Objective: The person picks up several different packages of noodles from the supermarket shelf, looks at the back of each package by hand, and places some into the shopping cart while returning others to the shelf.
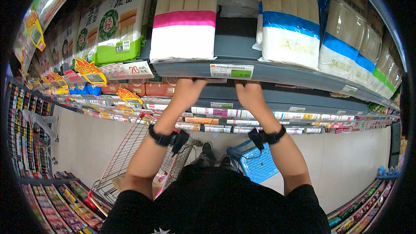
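Both my hands reach under the front edge of an upper store shelf (182,68), into the level below. My left hand (191,91) is bent at the wrist, its fingertips hidden beneath the shelf edge. To its right, my right hand (249,93) reaches in the same way, fingertips also hidden. A pale flat item (217,80) shows partly between them; whether either hand touches it is unclear. Above stand a pack of dried noodles with a pink band (184,19) and one with a blue band (291,22), with a gap between. Black straps circle both wrists.
A wire shopping cart (122,149) with a cardboard box stands at the left. A blue plastic stool (260,164) is near my feet. Green-and-white noodle packs (118,22) fill the upper left. Lower shelves hold wrapped noodle rolls (216,112). More stocked shelves (61,201) line the aisle behind.
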Motion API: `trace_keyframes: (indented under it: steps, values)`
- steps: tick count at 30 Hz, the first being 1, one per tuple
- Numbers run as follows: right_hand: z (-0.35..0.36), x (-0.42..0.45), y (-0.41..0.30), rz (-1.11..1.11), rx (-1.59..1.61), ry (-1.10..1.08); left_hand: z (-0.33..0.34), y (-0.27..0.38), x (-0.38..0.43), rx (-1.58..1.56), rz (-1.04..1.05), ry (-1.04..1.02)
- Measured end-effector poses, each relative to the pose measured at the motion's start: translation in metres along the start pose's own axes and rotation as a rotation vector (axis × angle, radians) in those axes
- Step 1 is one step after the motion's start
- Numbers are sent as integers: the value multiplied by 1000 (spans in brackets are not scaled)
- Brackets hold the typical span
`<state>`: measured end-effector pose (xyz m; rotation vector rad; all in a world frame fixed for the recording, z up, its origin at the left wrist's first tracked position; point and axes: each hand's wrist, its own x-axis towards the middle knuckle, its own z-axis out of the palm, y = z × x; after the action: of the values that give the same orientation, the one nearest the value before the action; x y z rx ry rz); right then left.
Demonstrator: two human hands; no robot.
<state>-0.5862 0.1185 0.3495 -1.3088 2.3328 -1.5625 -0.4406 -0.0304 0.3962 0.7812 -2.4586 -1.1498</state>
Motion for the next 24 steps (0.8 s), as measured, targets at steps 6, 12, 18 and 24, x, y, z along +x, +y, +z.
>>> trace_keyframes:
  steps: [6,12,18,24]
  values:
    - [-38,-91,16,74,322,-129,-28,77,-108,-565,385,-482]
    - [-25,-155,11,188,495,-365,-10,175,-155,-1296,858,-922]
    - [-7,-187,6,282,476,-491,-8,189,-171,-1356,1012,-951]
    - [21,-203,0,323,465,-595,-37,156,-185,-1309,1102,-871]
